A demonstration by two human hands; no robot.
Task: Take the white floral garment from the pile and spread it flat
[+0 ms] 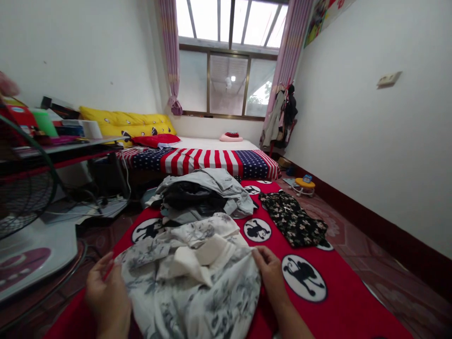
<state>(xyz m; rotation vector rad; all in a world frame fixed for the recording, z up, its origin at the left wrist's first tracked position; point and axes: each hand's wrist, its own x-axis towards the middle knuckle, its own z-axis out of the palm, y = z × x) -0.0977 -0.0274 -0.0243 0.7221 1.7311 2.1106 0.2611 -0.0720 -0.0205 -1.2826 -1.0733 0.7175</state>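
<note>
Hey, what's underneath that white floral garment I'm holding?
The white floral garment, held by the left hand and right hand, lies on a red blanket with black monkey circles. The blanket beneath it is covered, so anything else there can't be seen.

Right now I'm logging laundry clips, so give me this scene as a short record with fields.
left hand: grips the left edge of the grey floral garment
right hand: pinches its right edge
garment: bunched, white lining showing
behind it: heap of grey and dark clothes
to the right: dark floral piece, lying flat
surface: red mat with monkey circles
</note>
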